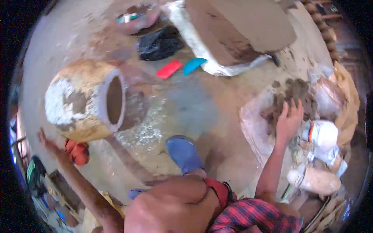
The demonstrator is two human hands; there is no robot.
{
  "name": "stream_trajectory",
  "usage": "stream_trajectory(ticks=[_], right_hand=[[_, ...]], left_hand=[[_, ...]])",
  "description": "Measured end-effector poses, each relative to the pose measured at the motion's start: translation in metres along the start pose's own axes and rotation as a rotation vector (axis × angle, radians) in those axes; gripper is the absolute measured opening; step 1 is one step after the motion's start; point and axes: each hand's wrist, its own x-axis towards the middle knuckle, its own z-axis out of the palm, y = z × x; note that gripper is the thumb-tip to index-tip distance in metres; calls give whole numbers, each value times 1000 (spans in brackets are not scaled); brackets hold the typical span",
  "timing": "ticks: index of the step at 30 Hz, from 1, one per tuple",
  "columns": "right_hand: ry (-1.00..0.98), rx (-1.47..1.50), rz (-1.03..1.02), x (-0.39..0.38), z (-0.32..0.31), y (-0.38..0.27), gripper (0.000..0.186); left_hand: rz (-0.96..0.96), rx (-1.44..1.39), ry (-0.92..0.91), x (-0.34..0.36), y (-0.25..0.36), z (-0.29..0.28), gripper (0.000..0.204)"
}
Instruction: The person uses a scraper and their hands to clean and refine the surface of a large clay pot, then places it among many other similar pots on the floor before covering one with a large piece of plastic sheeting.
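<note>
My right hand (pixel 289 121) reaches over a heap of dark wet clay (pixel 297 93) on a pale plastic sheet (pixel 252 126). Its fingers are stretched out, and I cannot tell whether they touch the clay. Far out to the left, my left hand (pixel 49 143) is open with nothing in it. It is nearest to a large round pot (pixel 83 130), tan with white patches, whose wide mouth faces right. An orange-red bundle (pixel 77 152) lies between that hand and the pot.
A big clay slab (pixel 221 33) on white wrapping fills the far side. Near it lie a red flat piece (pixel 169 69), a teal curved piece (pixel 194 66) and a black plastic bag (pixel 159 43). At right are a white container (pixel 323 134) and a pale bottle (pixel 316 181).
</note>
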Motion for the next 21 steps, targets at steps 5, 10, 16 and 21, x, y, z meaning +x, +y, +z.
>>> stream_trajectory(ticks=[5,10,16,21], right_hand=[[-295,1052,-59,40,-19,-210,36],[-216,1607,-517,129,-43,-437,41],[-809,1466,-694,133,9,-571,86],[-985,1701,-622,110,-18,-528,79]], left_hand=[[-706,-961,-517,23,-78,25,65],[-752,-1039,-511,20,-74,54,63],[-702,-1053,-449,16,-56,80,61],[-629,-1003,-351,20,-43,75,60]])
